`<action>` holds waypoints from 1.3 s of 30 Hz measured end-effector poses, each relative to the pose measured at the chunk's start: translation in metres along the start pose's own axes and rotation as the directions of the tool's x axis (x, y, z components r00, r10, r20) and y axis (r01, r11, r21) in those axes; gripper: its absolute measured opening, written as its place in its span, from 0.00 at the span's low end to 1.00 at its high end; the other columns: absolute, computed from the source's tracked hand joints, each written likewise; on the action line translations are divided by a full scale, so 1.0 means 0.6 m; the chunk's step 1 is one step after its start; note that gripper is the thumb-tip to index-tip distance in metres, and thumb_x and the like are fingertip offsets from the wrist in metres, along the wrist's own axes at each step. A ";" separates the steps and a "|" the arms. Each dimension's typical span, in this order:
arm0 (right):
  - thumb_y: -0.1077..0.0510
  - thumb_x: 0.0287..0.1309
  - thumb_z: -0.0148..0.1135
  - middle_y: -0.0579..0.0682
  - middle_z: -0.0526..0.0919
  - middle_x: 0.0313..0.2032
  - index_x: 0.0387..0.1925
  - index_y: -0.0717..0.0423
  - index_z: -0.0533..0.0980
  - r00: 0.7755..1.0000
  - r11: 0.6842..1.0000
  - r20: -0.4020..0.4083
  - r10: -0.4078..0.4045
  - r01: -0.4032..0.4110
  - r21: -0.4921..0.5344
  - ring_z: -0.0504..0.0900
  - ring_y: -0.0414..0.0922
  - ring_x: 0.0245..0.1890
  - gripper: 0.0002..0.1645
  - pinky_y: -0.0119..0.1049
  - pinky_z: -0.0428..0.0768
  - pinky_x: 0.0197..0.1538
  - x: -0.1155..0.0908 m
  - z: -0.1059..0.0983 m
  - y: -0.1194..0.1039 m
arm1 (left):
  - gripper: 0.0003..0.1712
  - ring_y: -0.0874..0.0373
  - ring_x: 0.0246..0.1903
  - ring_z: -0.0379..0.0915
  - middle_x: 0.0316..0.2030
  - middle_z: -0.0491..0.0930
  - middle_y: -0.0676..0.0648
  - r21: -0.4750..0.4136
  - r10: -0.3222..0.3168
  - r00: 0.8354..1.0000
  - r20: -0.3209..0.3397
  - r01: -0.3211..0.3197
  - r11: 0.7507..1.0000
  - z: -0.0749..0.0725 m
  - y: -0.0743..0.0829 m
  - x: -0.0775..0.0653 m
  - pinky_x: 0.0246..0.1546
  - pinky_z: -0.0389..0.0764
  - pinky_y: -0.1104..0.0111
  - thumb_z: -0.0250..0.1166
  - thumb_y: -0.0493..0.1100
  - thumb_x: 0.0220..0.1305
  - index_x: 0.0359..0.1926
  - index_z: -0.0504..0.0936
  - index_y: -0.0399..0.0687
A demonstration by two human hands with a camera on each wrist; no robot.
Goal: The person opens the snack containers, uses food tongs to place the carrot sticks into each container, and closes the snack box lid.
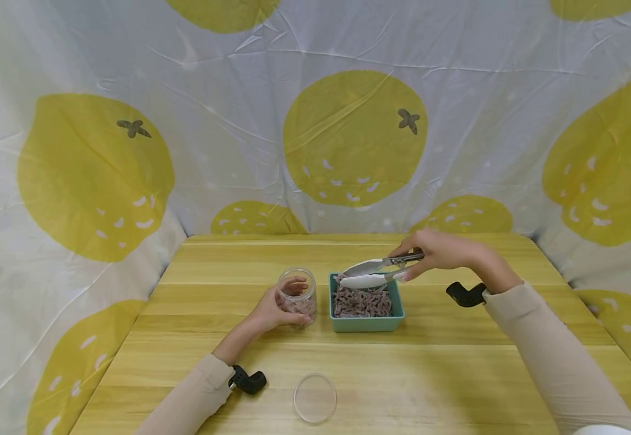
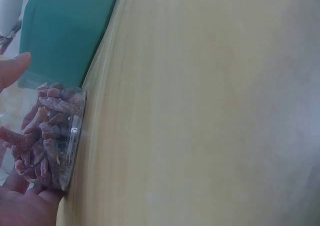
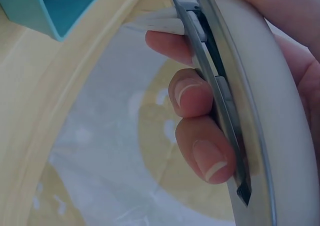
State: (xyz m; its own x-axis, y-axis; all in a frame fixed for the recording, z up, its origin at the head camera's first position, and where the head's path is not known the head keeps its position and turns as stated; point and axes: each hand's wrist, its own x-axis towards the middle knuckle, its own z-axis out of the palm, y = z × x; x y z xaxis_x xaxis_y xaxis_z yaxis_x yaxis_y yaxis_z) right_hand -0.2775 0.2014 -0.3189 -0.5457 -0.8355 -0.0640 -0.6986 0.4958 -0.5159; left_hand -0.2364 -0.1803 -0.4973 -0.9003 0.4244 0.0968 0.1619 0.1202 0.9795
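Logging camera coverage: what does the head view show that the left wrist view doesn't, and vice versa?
Only the head view shows the clear round lid, lemon prints and beige sleeves. Only the left wrist view gives a close, side-on look at strips low in the clear jar. Both show the left hand holding that jar, the teal tub and wood-grain table.

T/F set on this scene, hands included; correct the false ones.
1. The left hand holds a clear cylindrical jar. True.
2. The right hand grips a wooden spoon. False: it grips silver-and-white tongs.
3. Brownish-purple strips lie in both the jar and the rectangular teal box. True.
4. In the head view, the jar stands right of the box. False: it stands left.
5. A clear round disc lies on the wooden table. True.
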 end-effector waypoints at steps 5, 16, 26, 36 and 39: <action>0.54 0.58 0.73 0.56 0.84 0.52 0.57 0.64 0.79 1.000 0.999 0.001 -0.019 0.019 -0.031 0.84 0.47 0.48 0.28 0.43 0.81 0.47 0.005 -0.017 -0.009 | 0.47 0.44 0.63 0.68 0.63 0.73 0.38 0.004 -0.001 1.000 -0.010 0.001 1.000 0.000 -0.002 0.000 0.58 0.73 0.68 0.78 0.26 0.45 0.67 0.69 0.41; 0.53 0.59 0.72 0.54 0.85 0.50 0.58 0.63 0.79 1.000 1.000 0.029 -0.010 0.010 0.016 0.75 0.39 0.27 0.29 0.35 0.73 0.33 0.028 -0.037 -0.036 | 0.47 0.42 0.63 0.67 0.62 0.73 0.36 -0.013 0.019 1.000 0.009 -0.019 1.000 0.001 -0.005 -0.001 0.58 0.73 0.69 0.78 0.25 0.46 0.67 0.68 0.39; 0.53 0.57 0.73 0.53 0.85 0.51 0.59 0.61 0.79 0.999 0.999 0.027 -0.021 0.022 -0.049 0.69 0.37 0.24 0.30 0.35 0.70 0.30 0.059 -0.055 -0.066 | 0.47 0.43 0.63 0.68 0.62 0.73 0.37 0.008 0.018 1.000 -0.010 -0.018 1.000 0.000 -0.003 0.001 0.59 0.73 0.68 0.78 0.26 0.45 0.67 0.69 0.41; 0.52 0.56 0.74 0.46 0.85 0.48 0.60 0.58 0.79 0.997 0.996 0.061 -0.045 0.050 -0.078 0.77 0.39 0.32 0.31 0.37 0.74 0.35 0.104 -0.058 -0.096 | 0.48 0.41 0.64 0.67 0.63 0.73 0.35 -0.002 0.026 1.000 0.000 -0.026 1.000 -0.002 -0.003 0.001 0.60 0.72 0.69 0.78 0.26 0.45 0.68 0.66 0.36; 0.51 0.56 0.74 0.46 0.85 0.48 0.59 0.57 0.79 0.995 0.992 0.080 -0.067 0.076 -0.103 0.77 0.39 0.33 0.30 0.36 0.75 0.35 0.117 -0.053 -0.101 | 0.47 0.44 0.62 0.69 0.62 0.74 0.37 0.030 0.001 1.000 -0.020 0.000 1.000 -0.001 -0.002 -0.001 0.59 0.72 0.68 0.79 0.29 0.46 0.68 0.67 0.38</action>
State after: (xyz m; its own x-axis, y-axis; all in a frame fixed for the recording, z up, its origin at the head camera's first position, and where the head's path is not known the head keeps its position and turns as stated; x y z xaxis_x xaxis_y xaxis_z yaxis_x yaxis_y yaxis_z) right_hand -0.2883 0.1201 -0.2653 -0.4585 -0.8834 -0.0973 -0.7816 0.4529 -0.4289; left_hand -0.2366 -0.1814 -0.4982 -0.9082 0.4062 0.1014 0.1743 0.1467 0.9737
